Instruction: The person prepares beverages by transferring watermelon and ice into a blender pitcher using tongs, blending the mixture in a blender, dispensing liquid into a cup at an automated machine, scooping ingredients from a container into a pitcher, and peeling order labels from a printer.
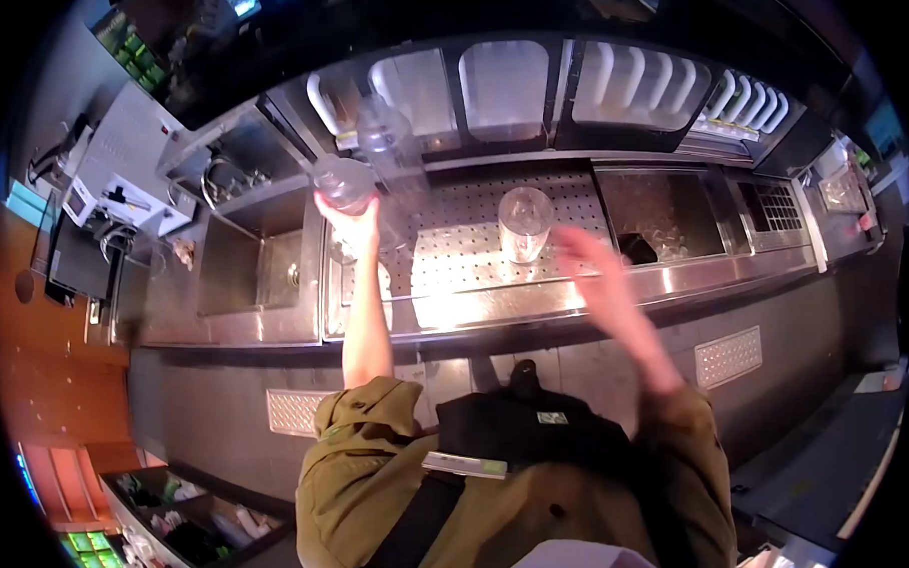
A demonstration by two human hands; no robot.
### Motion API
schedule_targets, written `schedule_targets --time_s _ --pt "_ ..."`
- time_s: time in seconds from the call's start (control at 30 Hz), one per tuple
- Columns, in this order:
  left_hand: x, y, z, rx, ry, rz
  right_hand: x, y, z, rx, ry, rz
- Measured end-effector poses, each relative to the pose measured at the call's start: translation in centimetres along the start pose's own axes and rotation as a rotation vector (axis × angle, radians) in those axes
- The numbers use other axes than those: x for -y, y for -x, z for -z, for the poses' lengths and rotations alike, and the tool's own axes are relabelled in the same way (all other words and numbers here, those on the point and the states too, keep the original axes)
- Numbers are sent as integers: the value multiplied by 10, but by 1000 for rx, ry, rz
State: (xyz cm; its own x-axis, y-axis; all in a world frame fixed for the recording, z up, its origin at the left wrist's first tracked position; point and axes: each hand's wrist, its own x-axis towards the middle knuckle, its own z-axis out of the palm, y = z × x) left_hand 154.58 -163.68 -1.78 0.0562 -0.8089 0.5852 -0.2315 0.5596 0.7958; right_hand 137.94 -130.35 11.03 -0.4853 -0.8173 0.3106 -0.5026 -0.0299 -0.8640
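Note:
In the head view, my left hand (352, 220) grips a clear cup (344, 183) near its base, raised at the left end of the counter. Just beyond it stands a tall, see-through container or stack of cups (387, 146); which one I cannot tell. A clear, tall cup (525, 226) rests on the perforated metal drain board (455, 259). To the right of that cup, my right hand (597, 276) is blurred, its fingers stretched towards the cup and apparently apart from it.
A steel sink (265, 267) with a tap lies to the left. On the right is an ice bin (657, 206) with a black scoop-like thing (636, 248) at its near edge. White-handled clear containers (501, 90) line the back. Metal rails edge the counter front.

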Motion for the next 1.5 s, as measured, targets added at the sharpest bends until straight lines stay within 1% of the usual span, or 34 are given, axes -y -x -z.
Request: schedule_targets --time_s 0.03,0.07,0.1,0.13,0.17,0.23,0.27,0.3,0.33,0.37,0.43,0.5,0.6,0.63,0.67,0.7,0.77,0.8,0.83,0.87,0.9,0.93,0.97,1.0,1.03,1.1,1.13,1.17,1.2,1.27,1.3,1.37,1.43,1.5 --pt "-18 9 12 -46 -26 -4 16 -16 -31 173 -92 68" --pt "-25 19 28 -67 -123 -145 38 -31 -57 266 -115 189" --pt "-30 29 47 -74 -206 -303 55 -43 -77 272 -9 374" --pt "-38 44 64 15 -66 -278 68 -51 -93 243 -13 442" --pt "-51 64 84 115 73 -241 71 -55 -111 214 -23 435" --pt "-109 92 117 350 24 17 68 -44 -128 246 -131 403" --pt "-126 100 125 415 -69 -145 57 -37 -123 211 -161 514" --pt "-132 108 127 450 -54 -209 48 -29 -115 181 -191 628" --pt "-137 115 128 486 -36 -272 46 -20 -95 141 -305 549" --pt "-138 123 127 496 82 -230 43 -6 -68 98 -422 472" --pt "-152 136 123 492 91 -96 18 17 -15 -174 -273 305" --pt "-180 140 125 478 -129 71 -20 20 31 -240 -12 19" --pt "-191 147 106 492 362 260 -147 26 9 -245 334 -120" --pt "-211 149 90 485 579 327 -177 26 5 -212 358 -15" --pt "-229 148 75 521 674 377 -191 25 0 -177 412 -78" --pt "-244 149 58 554 772 424 -207 23 -2 -174 481 -41" --pt "-263 160 21 618 904 523 -212 14 14 29 441 -183" --pt "-275 167 -1 614 952 668 -202 15 31 -2 657 -6" --pt "-289 175 -26 621 1003 813 -204 13 47 82 739 11" --pt "-306 184 -55 601 1047 1002 -203 15 67 16 874 110" --pt "-306 193 -84 670 1129 1184 -172 23 111 -7 375 132" --pt "-318 205 -116 699 1143 1410 -172 33 147 106 217 176" --pt "-328 218 -146 717 1129 1640 -167 43 176 27 63 199" --pt "-327 240 -179 988 1167 1640 -201 52 194 -73 44 396" --pt "-333 262 -212 1255 1193 1619 -180 63 236 -208 48 361" --pt "-393 304 -264 1494 1043 1466 -178 78 297 -322 -260 252" --pt "-421 322 -288 1714 1026 1028 -193 83 332 -426 -120 337" --pt "-399 355 -339 1765 924 620 -208 91 367 -519 10 414" --pt "-406 383 -375 1638 829 832 -210 102 411 -566 203 381" --pt "-479 429 -429 1042 683 487 -239 122 485 -615 -39 4" --pt "-492 437 -458 1222 856 167 -247 126 518 -622 -210 -177" --pt "-566 464 -491 1454 1014 -109 -266 120 579 -654 42 -172" --pt "-606 490 -543 1281 873 -16 -299 111 629 -584 155 -200" --pt "-632 495 -591 1220 798 -29 -313 90 679 -496 251 -256"
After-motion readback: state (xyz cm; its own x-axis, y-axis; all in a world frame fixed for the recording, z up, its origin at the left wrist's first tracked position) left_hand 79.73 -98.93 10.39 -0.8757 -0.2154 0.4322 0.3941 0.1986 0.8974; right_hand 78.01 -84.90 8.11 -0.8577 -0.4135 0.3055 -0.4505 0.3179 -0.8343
